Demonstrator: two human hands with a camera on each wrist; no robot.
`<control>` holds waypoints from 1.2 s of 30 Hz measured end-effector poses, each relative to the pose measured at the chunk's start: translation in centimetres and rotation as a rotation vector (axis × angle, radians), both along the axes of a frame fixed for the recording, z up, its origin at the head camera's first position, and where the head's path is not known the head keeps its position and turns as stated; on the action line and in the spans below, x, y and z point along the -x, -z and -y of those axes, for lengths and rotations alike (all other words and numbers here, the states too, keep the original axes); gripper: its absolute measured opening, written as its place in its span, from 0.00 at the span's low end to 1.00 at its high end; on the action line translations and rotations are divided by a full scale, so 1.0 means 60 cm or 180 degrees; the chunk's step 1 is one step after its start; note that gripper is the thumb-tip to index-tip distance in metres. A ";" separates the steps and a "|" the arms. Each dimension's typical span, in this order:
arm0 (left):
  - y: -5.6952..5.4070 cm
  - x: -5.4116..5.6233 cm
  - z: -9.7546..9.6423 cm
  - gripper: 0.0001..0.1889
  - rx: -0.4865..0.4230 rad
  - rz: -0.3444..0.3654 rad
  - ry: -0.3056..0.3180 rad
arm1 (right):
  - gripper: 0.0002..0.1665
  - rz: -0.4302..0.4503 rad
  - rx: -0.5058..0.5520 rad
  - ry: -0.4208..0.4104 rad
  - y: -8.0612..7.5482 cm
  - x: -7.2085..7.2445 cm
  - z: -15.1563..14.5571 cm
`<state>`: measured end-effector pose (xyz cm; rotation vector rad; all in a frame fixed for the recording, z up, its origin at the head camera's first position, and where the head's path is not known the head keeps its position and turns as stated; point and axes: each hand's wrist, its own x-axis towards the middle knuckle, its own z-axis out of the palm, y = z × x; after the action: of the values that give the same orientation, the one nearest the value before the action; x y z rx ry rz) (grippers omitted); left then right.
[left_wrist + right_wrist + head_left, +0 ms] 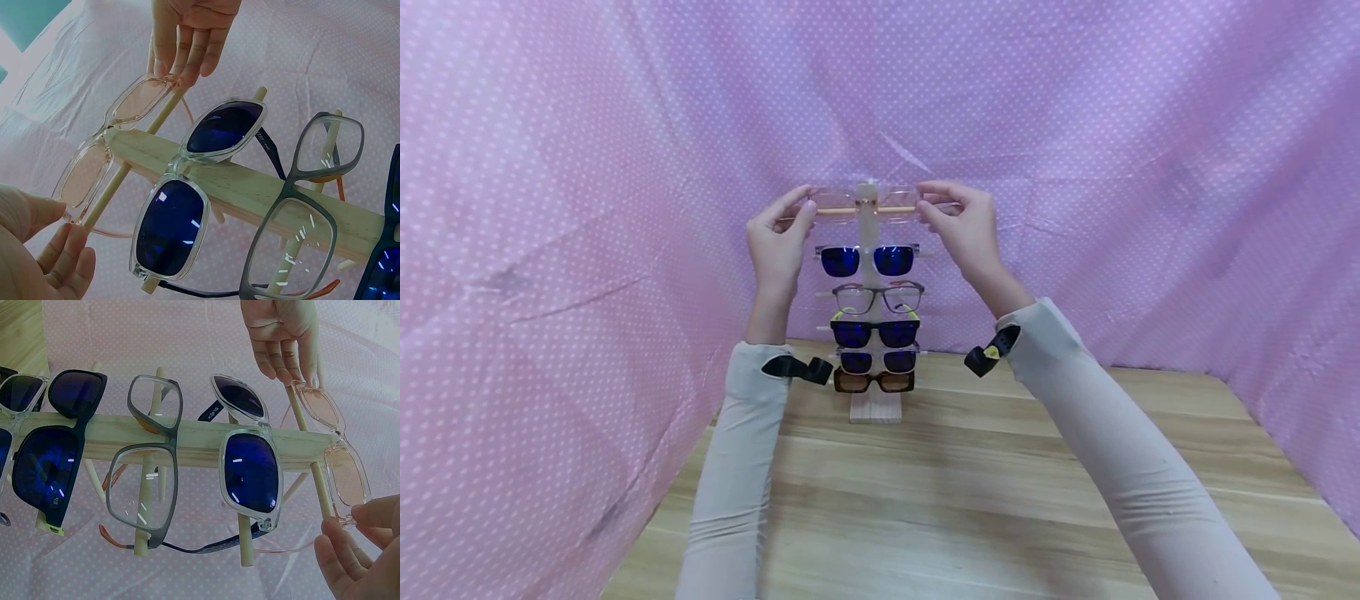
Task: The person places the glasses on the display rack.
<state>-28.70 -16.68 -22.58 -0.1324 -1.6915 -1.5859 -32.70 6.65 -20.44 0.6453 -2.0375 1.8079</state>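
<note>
At the top of a wooden eyewear stand (868, 231), a pair of clear-framed glasses with pale peach lenses (84, 175) sits at the uppermost crossbar. My left hand (781, 246) pinches one outer corner of its frame between thumb and fingers. The opposite corner is held the same way by my right hand (966, 229). In the right wrist view the bridge of these glasses lies by the end of the stand's post (300, 445). Just below hangs a clear-framed pair of sunglasses with dark blue lenses (250, 472), touched by neither hand.
Lower on the stand are grey-framed glasses (853, 300), black sunglasses (852, 334), another clear-framed blue pair (856, 362) and brown sunglasses (852, 383). The stand's base (876, 410) rests on a wood-grain table (925, 500). Pink dotted cloth (1075, 100) surrounds it.
</note>
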 end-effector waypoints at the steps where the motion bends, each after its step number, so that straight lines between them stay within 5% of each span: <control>1: -0.001 0.000 0.000 0.13 0.0002 -0.0009 0.0013 | 0.14 -0.0013 -0.0019 0.0023 0.000 0.000 -0.001; 30: 0.013 -0.004 0.000 0.15 0.0161 0.0109 -0.0127 | 0.18 -0.0050 -0.0032 0.0010 0.002 -0.001 -0.020; 36: 0.015 -0.028 -0.011 0.15 -0.0029 0.0033 -0.0247 | 0.18 -0.0091 0.0024 -0.0032 0.011 -0.003 -0.029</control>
<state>-27.03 -16.00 -23.45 -0.0534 -1.6774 -1.5392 -32.49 8.41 -21.11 0.6765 -2.0117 1.8007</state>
